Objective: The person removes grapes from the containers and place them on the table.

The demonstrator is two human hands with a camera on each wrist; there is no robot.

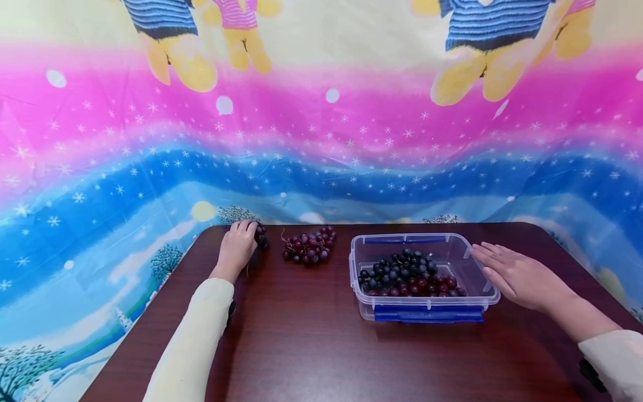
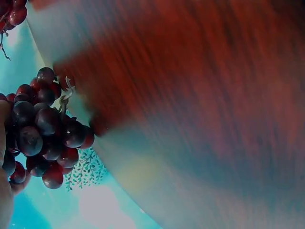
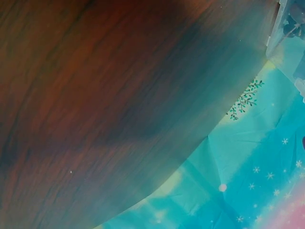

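At the table's far left, my left hand [image 1: 238,247] grips a bunch of dark purple grapes [image 1: 262,237], mostly covered by the fingers in the head view. The left wrist view shows this bunch [image 2: 45,129] closely, its pale stem uppermost to the right and fingers [image 2: 4,167] around its left side. My right hand [image 1: 522,273], fingers straight, rests against the right rim of a clear plastic box [image 1: 422,301] with blue clips. Inside lie black grapes [image 1: 399,269] and, nearer the front, red grapes [image 1: 427,286]. The right wrist view shows no fingers.
A second bunch of red-purple grapes [image 1: 310,245] lies between my left hand and the box. Brown wood forms the tabletop [image 1: 291,335]. Behind its far edge hangs a printed cloth [image 1: 321,139] with bears and snowflakes.
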